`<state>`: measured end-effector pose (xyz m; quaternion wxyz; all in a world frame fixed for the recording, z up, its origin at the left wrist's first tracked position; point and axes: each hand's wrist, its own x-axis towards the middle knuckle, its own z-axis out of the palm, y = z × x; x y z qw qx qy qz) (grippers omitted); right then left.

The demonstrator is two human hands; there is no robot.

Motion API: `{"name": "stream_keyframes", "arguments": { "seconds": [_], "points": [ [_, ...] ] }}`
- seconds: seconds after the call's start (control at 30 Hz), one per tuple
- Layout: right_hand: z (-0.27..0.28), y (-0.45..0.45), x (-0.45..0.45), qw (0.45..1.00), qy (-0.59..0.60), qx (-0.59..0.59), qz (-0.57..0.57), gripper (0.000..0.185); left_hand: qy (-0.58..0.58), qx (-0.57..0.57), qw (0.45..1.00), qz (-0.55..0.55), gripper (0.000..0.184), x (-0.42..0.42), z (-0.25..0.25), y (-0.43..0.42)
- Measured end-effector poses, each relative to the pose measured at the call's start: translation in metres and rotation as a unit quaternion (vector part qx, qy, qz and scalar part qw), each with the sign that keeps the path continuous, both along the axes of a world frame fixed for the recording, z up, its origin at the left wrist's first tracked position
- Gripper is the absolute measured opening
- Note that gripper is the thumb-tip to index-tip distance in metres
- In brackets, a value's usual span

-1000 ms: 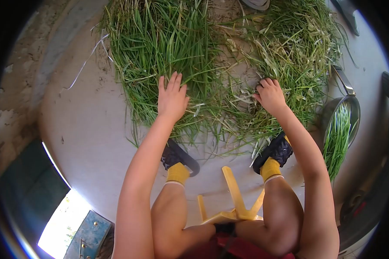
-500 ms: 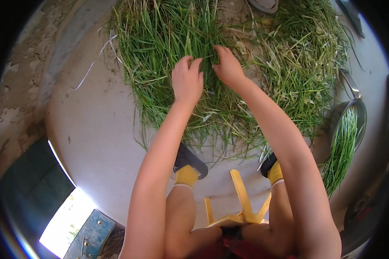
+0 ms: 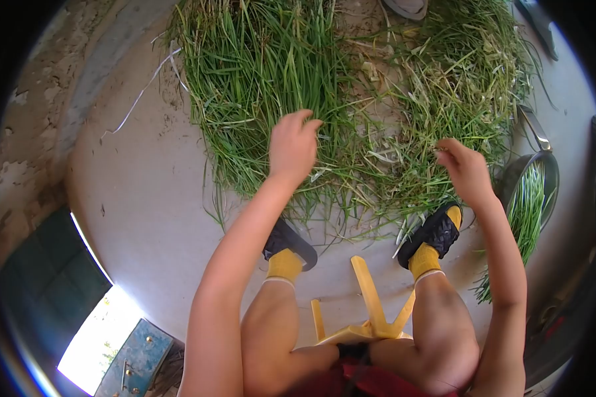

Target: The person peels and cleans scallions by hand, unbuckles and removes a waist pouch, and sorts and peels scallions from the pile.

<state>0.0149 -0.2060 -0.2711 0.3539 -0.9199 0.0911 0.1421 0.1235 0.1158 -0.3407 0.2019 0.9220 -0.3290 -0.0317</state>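
Observation:
A thick heap of long, grass-like green leaves [image 3: 258, 73] lies on the floor in front of me. My left hand [image 3: 293, 147] hovers over its near right part, thumb and forefinger slightly apart, with nothing visible between them. To the right is a looser, paler pile of leaves and scraps [image 3: 453, 99], some yellowed. Above that pile's near side is my right hand [image 3: 467, 171], its fingers curled in toward the thumb; whatever they may pinch is too small to make out. A bunch of green stalks with white ends [image 3: 527, 208] rests in a metal pan [image 3: 555, 192] at the right.
A yellow stool [image 3: 371, 294] stands between my legs. My feet, in dark sandals [image 3: 437, 231], are at the near edge of the piles. A white string [image 3: 139, 97] lies on the floor at the left. A blue door panel [image 3: 136, 357] is at the lower left.
My right hand has moved right and toward me, from the green heap to above the paler pile. My left hand has drawn back a little toward me.

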Motion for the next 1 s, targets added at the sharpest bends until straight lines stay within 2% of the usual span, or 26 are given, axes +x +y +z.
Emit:
{"name": "stream_keyframes", "arguments": {
  "seconds": [0.1,0.2,0.23,0.3,0.33,0.4,0.47,0.57,0.6,0.7,0.8,0.9,0.97,1.0],
  "points": [
    [0.008,-0.025,-0.036,0.990,-0.084,-0.043,-0.104,0.021,0.072,-0.046,0.996,-0.014,0.030,-0.001,-0.016,-0.042],
    [0.002,-0.036,-0.056,0.983,-0.015,-0.163,-0.085,0.025,0.048,0.133,0.990,-0.015,0.028,0.009,-0.044,-0.072],
    [-0.003,-0.035,-0.059,0.967,-0.027,-0.250,-0.046,0.030,0.084,0.188,0.979,-0.011,0.028,0.014,-0.048,-0.078],
    [-0.011,-0.027,-0.057,0.978,-0.007,-0.188,-0.086,0.036,0.156,0.301,0.941,-0.006,0.029,0.022,-0.050,-0.082],
    [-0.010,-0.019,-0.052,0.986,-0.017,-0.137,-0.089,0.038,0.198,0.269,0.942,0.027,0.025,0.022,-0.042,-0.084],
    [-0.009,-0.004,-0.042,0.994,-0.027,-0.074,-0.072,0.032,0.290,0.105,0.947,0.096,0.021,0.015,-0.022,-0.083],
    [-0.009,0.009,-0.033,0.998,-0.046,-0.016,-0.048,0.029,0.345,-0.037,0.928,0.137,0.019,0.010,0.006,-0.078],
    [0.004,0.029,-0.022,0.995,-0.057,0.078,-0.028,0.025,0.314,-0.133,0.926,0.161,0.020,-0.013,0.035,-0.063],
    [0.010,0.034,-0.022,0.993,-0.065,0.096,-0.018,0.024,0.325,-0.133,0.917,0.190,0.022,-0.021,0.050,-0.059],
    [0.049,0.046,-0.018,0.987,-0.051,0.148,0.020,0.025,0.518,-0.206,0.788,0.260,0.024,-0.044,0.104,-0.049],
    [0.122,0.055,-0.011,0.974,-0.013,0.223,0.033,0.027,0.589,-0.234,0.740,0.225,0.025,-0.059,0.187,-0.046],
    [0.189,0.067,-0.019,0.924,0.003,0.381,-0.020,0.029,0.573,-0.326,0.736,0.157,0.022,-0.083,0.248,-0.043],
    [0.231,0.073,-0.027,0.903,0.036,0.426,-0.036,0.022,0.564,-0.312,0.754,0.126,0.021,-0.094,0.294,-0.046],
    [0.252,0.074,-0.030,0.910,0.021,0.413,-0.038,0.019,0.563,-0.305,0.760,0.112,0.021,-0.100,0.313,-0.047]
  ]
}}
